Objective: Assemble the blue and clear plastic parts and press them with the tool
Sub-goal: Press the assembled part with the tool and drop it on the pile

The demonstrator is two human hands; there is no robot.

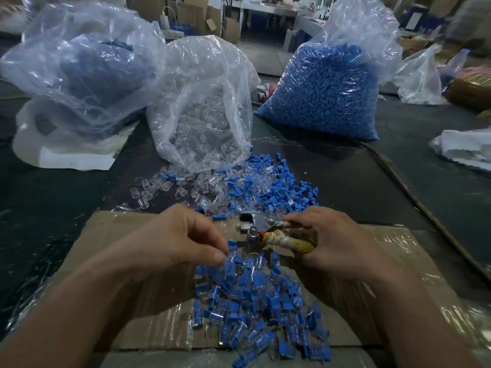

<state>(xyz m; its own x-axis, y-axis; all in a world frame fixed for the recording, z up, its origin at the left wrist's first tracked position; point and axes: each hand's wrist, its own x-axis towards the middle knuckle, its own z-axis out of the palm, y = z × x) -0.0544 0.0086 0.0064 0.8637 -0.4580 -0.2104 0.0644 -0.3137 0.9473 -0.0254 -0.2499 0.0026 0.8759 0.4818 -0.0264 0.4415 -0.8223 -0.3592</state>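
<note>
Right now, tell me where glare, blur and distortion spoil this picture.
Head view: glare streaks the plastic bags and the taped cardboard; wide-angle stretch shows at the corners; the fingertips of the left hand and the piece they pinch look slightly motion-blurred; the background is dim and soft.

One view only — a wide-angle camera on the person's head, looking forward and down along both forearms. The left hand (183, 240) and right hand (337, 240) sit close beneath it; the counter (345, 181) runs away to plastic bags (332, 96) and the room behind — farther off.
</note>
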